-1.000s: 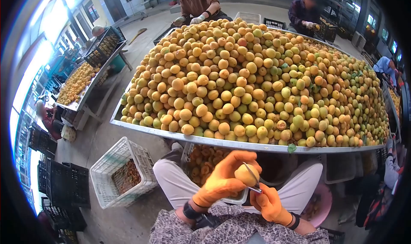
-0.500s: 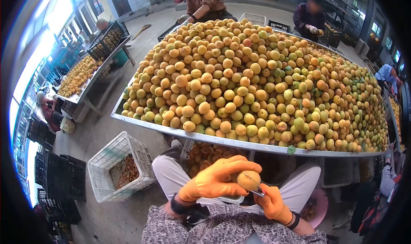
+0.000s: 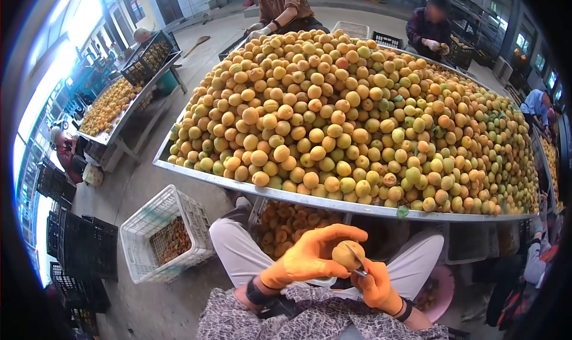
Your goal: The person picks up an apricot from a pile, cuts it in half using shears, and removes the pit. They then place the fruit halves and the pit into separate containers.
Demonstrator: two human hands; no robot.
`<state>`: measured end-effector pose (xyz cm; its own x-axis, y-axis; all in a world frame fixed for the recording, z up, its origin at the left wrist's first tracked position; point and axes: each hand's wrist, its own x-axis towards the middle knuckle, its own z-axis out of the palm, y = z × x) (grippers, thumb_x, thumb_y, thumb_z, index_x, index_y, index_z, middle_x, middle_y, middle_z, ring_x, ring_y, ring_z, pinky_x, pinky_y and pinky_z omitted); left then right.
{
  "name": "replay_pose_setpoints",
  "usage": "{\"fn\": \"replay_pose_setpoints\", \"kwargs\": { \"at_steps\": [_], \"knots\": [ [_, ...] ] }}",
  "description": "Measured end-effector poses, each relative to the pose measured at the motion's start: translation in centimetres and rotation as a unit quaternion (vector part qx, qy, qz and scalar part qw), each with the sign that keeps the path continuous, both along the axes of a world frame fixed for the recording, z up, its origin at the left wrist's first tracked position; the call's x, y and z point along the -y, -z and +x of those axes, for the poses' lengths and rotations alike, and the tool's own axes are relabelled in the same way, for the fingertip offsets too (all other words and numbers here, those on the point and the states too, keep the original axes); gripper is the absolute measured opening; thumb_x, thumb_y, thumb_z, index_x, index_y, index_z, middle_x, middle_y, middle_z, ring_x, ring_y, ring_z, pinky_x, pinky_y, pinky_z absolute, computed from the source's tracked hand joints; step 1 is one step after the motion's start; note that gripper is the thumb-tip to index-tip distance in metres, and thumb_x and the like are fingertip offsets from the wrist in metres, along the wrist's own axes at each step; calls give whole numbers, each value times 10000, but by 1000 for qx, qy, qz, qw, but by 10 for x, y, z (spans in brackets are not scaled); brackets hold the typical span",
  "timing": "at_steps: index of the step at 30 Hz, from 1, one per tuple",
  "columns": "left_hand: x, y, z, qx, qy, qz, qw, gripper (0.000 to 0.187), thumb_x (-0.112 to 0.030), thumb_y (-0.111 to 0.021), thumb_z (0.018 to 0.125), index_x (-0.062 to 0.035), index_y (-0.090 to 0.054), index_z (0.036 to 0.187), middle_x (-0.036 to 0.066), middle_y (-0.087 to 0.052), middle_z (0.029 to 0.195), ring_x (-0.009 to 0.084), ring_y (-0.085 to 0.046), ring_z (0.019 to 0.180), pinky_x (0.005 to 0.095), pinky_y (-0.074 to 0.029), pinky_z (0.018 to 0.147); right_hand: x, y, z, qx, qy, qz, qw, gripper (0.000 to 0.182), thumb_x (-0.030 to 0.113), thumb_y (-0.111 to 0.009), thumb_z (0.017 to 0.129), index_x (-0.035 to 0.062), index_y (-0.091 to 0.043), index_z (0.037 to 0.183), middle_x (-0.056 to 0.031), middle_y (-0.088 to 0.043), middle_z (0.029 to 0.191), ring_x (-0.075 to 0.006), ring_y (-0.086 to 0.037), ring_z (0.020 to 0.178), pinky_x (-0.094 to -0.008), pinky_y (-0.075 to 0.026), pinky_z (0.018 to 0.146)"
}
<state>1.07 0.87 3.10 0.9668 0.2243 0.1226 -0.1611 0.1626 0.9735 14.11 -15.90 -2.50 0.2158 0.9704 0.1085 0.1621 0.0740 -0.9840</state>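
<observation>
My left hand point(image 3: 310, 253), in an orange glove, is closed around an apricot point(image 3: 347, 256) between thumb and fingers, over my lap. In my right hand point(image 3: 379, 289), also gloved in orange, is a small knife point(image 3: 360, 272). Its blade lies across the side of the apricot that faces me, right at the skin. Just beyond my hands, under the table edge, a crate holds halved apricots point(image 3: 286, 224).
A metal-rimmed table point(image 3: 280, 195) heaped with whole apricots point(image 3: 333, 113) fills the space ahead. To my left stands a white crate point(image 3: 199, 233) with brown scraps, beyond it black crates point(image 3: 89, 247). A pink basin point(image 3: 441, 289) is at my right. Several people work around.
The knife blade has moved up from the apricot's lower edge to lie across its face. My left hand has shifted slightly right, its fingers a little more raised.
</observation>
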Motion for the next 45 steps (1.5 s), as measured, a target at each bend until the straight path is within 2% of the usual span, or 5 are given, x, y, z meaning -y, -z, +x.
{"fn": "replay_pose_setpoints", "kwargs": {
  "at_steps": [11, 17, 23, 41, 45],
  "knots": [
    [-23, -3, 0, 6, 15, 249, 968, 551, -126, -820, 718, -35, -588, 1209, 86, -597, 1007, 220, -626, 927, 333, -507, 779, 9, 5, 9, 32, -13, -9, 999, 454, 439, -478, 969, 23, -517, 792, -116, -461, 581, -289, -462, 486, -352, -377, 482],
    [20, 11, 0, 0, -11, -223, 975, 550, -87, -740, 816, 8, -501, 1302, 90, -638, 1109, 143, -609, 1023, 294, -490, 919, 9, 21, 4, 37, 39, 60, 997, 439, 426, -483, 971, 25, -516, 796, -116, -438, 577, -276, -440, 484, -347, -360, 479],
    [-23, 1, 2, -62, -45, 335, 939, 497, -193, -796, 731, -77, -610, 1177, 131, -634, 1014, 289, -636, 923, 356, -493, 837, 12, -11, 23, 16, -19, -115, 993, 387, 374, -527, 969, 15, -537, 827, -122, -433, 582, -246, -364, 505, -334, -358, 494],
    [19, 42, 22, -48, 6, -355, 934, 517, -308, -506, 962, -41, -417, 1396, 77, -561, 1173, 164, -579, 989, 285, -503, 696, -28, -34, 28, 130, 46, 65, 988, 607, 50, -853, 621, 53, -624, 1184, -132, -644, 1092, -289, -644, 991, -332, -525, 829],
    [30, 57, 19, -55, -108, 0, 993, 558, -447, -334, 1002, -31, -449, 1355, 70, -582, 1083, 121, -575, 881, 233, -467, 643, -30, -31, 18, 179, 81, 120, 973, 583, 48, -825, 655, 37, -607, 1195, -137, -640, 1085, -297, -645, 950, -351, -522, 788]
  ]
}}
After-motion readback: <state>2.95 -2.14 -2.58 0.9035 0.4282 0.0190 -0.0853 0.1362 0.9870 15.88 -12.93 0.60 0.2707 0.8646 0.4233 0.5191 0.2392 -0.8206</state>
